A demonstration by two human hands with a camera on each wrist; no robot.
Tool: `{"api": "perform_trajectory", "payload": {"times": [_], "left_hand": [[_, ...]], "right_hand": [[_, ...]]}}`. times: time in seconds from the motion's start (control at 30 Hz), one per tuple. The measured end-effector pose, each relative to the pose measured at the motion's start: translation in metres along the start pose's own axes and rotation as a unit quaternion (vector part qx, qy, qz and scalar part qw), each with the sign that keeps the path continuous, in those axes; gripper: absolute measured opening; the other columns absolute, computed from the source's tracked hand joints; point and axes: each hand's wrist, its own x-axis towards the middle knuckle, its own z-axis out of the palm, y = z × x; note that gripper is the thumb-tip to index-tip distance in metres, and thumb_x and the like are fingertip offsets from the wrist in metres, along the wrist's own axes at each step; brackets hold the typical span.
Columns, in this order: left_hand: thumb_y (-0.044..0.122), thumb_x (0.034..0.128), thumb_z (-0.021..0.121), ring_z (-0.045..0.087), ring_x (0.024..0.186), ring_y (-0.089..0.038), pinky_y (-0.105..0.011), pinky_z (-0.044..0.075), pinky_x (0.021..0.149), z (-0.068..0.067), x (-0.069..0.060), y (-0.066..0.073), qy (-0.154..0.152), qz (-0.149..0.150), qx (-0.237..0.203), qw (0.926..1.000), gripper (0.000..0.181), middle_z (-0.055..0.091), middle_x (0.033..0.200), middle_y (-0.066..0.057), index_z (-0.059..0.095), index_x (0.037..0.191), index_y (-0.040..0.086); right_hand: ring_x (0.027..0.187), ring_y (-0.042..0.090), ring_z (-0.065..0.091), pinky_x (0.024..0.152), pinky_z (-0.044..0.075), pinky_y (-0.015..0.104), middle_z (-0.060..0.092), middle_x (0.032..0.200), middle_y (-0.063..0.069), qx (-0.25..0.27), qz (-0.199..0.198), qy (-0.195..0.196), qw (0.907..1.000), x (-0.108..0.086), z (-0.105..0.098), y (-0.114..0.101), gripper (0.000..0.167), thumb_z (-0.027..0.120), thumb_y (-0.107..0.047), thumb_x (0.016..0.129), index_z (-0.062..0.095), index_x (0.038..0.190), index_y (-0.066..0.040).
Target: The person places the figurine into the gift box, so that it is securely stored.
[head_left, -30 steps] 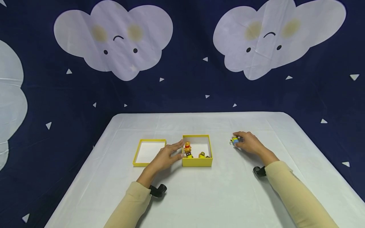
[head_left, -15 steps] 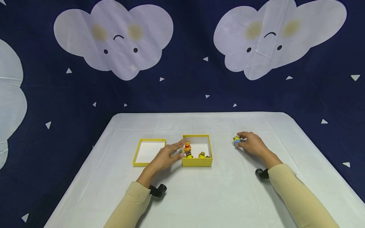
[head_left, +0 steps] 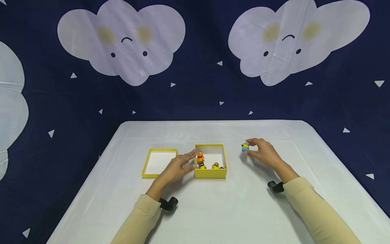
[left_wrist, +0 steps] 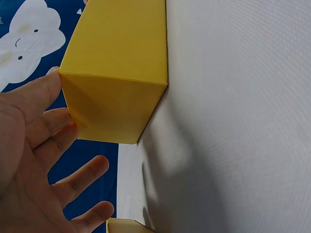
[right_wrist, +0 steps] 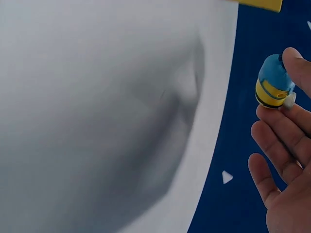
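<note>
My right hand (head_left: pixel 266 153) pinches a small yellow and blue Minion figure (head_left: pixel 245 147) between thumb and fingertips, just above the table and right of the box. The figure (right_wrist: pixel 272 82) shows its blue lower body and a yellow band in the right wrist view. My left hand (head_left: pixel 176 168) touches the left side of the open yellow box (head_left: pixel 211 174), its fingers fairly straight. In the left wrist view, the thumb and fingertips lie against the box wall (left_wrist: pixel 114 104). Inside the box stand a Pooh figure (head_left: pixel 200 157) and several Minion figures (head_left: pixel 215 166), partly hidden by the front wall.
A shallow yellow-rimmed lid (head_left: pixel 145 166) lies left of the box, partly behind my left hand. The white-covered table (head_left: pixel 231 217) reaches back to a dark blue curtain (head_left: pixel 201 105) printed with clouds.
My right hand first shifts slightly right with the Minion figure, then lifts it and carries it left toward the box. My left hand and the box stay in place.
</note>
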Motion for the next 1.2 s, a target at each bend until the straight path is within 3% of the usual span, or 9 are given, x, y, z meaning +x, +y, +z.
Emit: {"api": "perform_trajectory", "payload": {"times": [0.33,0.8,1.03,1.2], "left_hand": [[0.032,0.0924,0.06,0.047,0.131,-0.03,-0.059,0.017,0.115,0.0,-0.001,0.001,-0.001,-0.006,0.003,1.0,0.055,0.035,0.151,0.005,0.041,0.143,0.019],[0.031,0.0918,0.06,0.047,0.131,-0.03,-0.053,0.025,0.115,0.0,0.0,0.0,0.001,-0.002,0.002,1.0,0.055,0.035,0.151,0.005,0.042,0.142,0.017],[0.034,0.0921,0.059,0.045,0.132,-0.031,-0.058,0.02,0.115,-0.001,-0.002,0.001,-0.001,-0.004,0.007,1.0,0.056,0.035,0.151,0.004,0.042,0.142,0.018],[0.033,0.0921,0.06,0.045,0.132,-0.03,-0.057,0.022,0.115,-0.001,-0.002,0.001,0.0,-0.001,0.008,1.0,0.055,0.035,0.151,0.004,0.042,0.142,0.018]], "right_hand": [[0.105,0.034,0.058,0.087,0.047,0.047,0.064,0.116,0.016,0.033,-0.013,0.0,0.9994,0.001,0.011,-0.031,0.056,0.073,-0.036,0.081,0.057,0.129,-0.012],[0.105,0.024,0.058,0.09,0.048,0.042,0.066,0.115,0.006,0.063,-0.043,0.0,0.9971,0.007,0.024,-0.068,0.053,0.074,-0.032,0.081,0.057,0.128,-0.014],[0.105,0.031,0.057,0.089,0.048,0.043,0.064,0.115,0.011,0.068,-0.047,-0.013,0.9965,0.009,0.031,-0.082,0.053,0.074,-0.033,0.081,0.057,0.128,-0.015],[0.1,0.031,0.056,0.08,0.047,0.038,0.063,0.109,0.007,0.061,-0.056,-0.016,0.9964,0.011,0.035,-0.089,0.054,0.075,-0.034,0.079,0.059,0.127,-0.015]]}}
